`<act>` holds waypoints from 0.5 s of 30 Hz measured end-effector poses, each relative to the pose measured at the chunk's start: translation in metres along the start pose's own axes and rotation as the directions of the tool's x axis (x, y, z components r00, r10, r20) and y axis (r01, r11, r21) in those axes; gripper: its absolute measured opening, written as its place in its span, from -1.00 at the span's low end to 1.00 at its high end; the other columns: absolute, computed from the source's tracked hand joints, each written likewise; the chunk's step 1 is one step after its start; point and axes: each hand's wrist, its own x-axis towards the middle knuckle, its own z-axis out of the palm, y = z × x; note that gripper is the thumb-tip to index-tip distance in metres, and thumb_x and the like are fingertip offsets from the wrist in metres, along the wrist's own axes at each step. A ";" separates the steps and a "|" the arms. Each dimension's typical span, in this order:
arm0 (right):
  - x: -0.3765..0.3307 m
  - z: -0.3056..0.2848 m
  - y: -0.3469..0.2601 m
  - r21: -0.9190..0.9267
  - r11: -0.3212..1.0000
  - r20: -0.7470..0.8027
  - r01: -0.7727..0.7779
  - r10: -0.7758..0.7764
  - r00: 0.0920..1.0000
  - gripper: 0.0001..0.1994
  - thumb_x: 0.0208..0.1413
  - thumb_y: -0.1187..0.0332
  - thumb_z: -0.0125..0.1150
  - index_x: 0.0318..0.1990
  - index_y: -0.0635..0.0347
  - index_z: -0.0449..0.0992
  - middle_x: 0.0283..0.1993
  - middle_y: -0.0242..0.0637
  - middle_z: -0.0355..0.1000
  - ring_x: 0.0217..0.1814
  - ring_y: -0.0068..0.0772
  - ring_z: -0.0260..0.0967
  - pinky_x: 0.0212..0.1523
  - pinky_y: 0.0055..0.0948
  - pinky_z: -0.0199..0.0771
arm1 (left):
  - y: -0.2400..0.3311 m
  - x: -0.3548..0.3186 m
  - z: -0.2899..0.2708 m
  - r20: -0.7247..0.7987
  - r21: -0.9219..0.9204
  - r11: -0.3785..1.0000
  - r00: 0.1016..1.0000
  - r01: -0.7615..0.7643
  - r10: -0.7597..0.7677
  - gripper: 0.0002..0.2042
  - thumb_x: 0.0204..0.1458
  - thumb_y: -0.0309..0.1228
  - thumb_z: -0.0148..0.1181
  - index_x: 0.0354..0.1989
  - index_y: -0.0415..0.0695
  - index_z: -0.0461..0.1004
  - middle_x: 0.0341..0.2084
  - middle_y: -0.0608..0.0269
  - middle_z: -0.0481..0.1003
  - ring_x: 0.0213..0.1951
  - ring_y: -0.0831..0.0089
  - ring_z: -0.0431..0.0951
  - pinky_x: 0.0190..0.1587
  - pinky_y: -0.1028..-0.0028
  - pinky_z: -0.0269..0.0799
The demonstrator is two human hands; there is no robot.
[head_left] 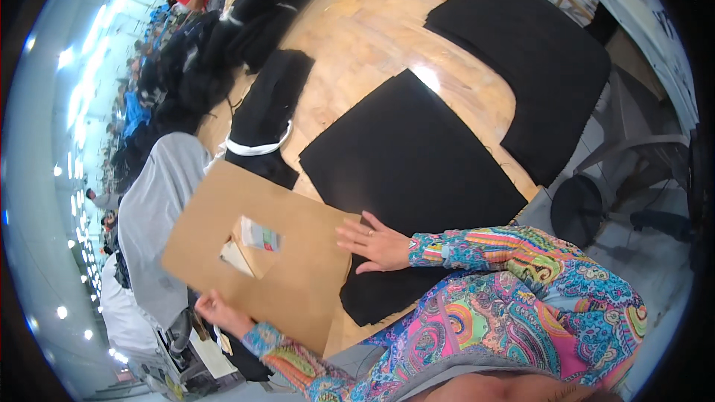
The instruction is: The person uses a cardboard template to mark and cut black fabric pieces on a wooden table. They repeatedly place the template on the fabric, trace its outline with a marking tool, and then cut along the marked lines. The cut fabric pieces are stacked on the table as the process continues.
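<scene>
While left hand [216, 311] grips the brown cardboard template with a square cutout [298, 253] by its near corner, right hand [376, 244] lies flat, unclenched, on the template's far edge over the black fabric panel [417, 164]; template only partly on panel, alignment pending.

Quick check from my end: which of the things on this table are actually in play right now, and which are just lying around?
In play:
left hand gripping the cardboard template
right hand flat on the near black fabric piece

Lying about:
far black fabric piece
black garment pile
folded black piece with white edge
</scene>
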 end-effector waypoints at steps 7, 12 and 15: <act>-0.032 -0.092 0.004 0.559 0.745 -0.157 -0.364 0.526 0.836 -0.12 -0.11 0.16 0.37 0.31 0.18 -0.05 0.37 -0.02 -0.17 0.43 -0.07 -0.23 0.31 -0.17 -0.06 | 0.094 0.021 -0.034 0.150 -0.442 0.868 0.973 0.226 -0.177 -0.89 0.09 -0.59 0.02 -0.28 -0.09 0.29 -0.31 0.22 0.42 -0.24 0.44 0.46 -0.17 0.46 0.44; -0.078 -0.117 -0.006 0.931 0.203 0.106 -0.304 0.645 0.757 -0.27 0.06 0.25 0.22 0.31 0.20 -0.04 0.31 -0.15 -0.01 0.28 -0.26 0.09 0.25 -0.26 0.13 | 0.047 -0.003 0.026 0.446 -0.345 0.826 0.852 0.445 -0.273 -0.90 0.05 -0.61 0.05 -0.32 -0.11 0.33 -0.34 0.26 0.41 -0.25 0.46 0.45 -0.15 0.48 0.42; -0.109 -0.133 -0.014 0.974 -0.051 0.201 -0.223 0.654 0.729 -0.44 0.19 0.21 0.02 0.27 0.22 0.05 0.20 -0.23 0.17 0.14 -0.41 0.25 0.16 -0.35 0.24 | 0.027 -0.042 0.082 0.509 -0.299 0.770 0.777 0.564 -0.371 -0.88 0.02 -0.64 0.07 -0.34 -0.12 0.34 -0.36 0.29 0.39 -0.27 0.47 0.42 -0.16 0.48 0.40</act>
